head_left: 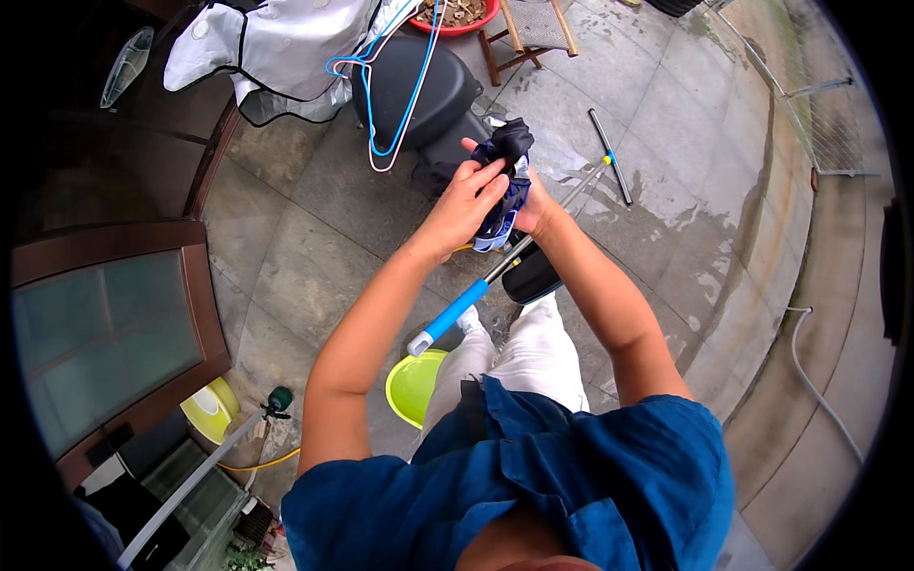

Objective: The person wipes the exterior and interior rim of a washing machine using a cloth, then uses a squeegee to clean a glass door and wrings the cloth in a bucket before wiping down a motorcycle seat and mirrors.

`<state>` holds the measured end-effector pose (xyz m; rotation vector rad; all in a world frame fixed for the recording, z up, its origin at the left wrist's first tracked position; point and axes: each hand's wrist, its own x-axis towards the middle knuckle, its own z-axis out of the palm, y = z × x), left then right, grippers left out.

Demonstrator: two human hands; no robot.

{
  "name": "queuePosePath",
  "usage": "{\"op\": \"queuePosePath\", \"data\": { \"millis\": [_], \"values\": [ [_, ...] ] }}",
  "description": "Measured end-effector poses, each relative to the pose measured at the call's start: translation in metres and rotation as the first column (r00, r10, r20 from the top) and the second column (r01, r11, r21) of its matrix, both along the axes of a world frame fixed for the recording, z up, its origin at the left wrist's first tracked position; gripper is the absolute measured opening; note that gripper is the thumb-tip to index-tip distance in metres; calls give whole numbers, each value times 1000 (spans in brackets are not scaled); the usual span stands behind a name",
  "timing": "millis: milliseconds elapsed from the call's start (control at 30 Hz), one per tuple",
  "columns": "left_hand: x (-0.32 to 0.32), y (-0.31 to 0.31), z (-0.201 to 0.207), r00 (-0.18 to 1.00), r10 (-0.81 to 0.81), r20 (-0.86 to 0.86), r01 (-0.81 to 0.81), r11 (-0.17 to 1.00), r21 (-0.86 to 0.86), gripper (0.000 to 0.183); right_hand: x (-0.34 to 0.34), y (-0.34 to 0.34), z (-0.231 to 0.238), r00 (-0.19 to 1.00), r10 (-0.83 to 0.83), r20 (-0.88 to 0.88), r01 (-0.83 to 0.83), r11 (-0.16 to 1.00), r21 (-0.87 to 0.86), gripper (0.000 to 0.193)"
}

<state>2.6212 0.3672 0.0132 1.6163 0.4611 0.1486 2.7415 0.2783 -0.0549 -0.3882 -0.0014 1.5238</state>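
Observation:
A bunched, dark blue piece of clothing with pale trim is held up in front of me, its exact kind hidden by the folds. My left hand presses against its left side, fingers closed over the cloth. From the right, my right hand grips the same bundle, its fingers mostly hidden behind it. Beyond the cloth, a blue and a pink clothes hanger rest on a black scooter seat. Below my hands slants a floor squeegee with a blue grip.
A lime-green basin stands by my legs. Silver sheeting drapes beside the scooter. A folding stool and a red planter are at the far side. The paved floor has wet patches. A brown-framed door is at left.

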Motion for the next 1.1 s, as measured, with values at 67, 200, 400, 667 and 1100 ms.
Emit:
{"op": "queuePosePath", "data": {
  "millis": [67, 200, 400, 667, 1100],
  "values": [
    [23, -14, 2, 999, -52, -4, 48, 904, 426, 39, 20, -4, -5, 984, -2, -176, 48, 964, 261, 59],
    [62, -32, 12, 933, 257, 253, -357, 762, 540, 40, 83, -28, 0, 963, -228, -141, 246, 961, 129, 65],
    [75, -17, -118, 694, 505, -514, -388, 863, 325, 88, 175, -56, -9, 882, -472, -21, 472, 879, 75, 62],
    [123, -62, -206, 367, 389, -845, -8, 909, 416, 118, 203, -30, -116, 885, -465, -9, 452, 866, -213, 45],
    [65, 0, -256, 683, 404, -609, 88, 782, 616, 88, 183, 143, -213, 713, -116, 692, 350, 913, -208, 51]
  ]
}}
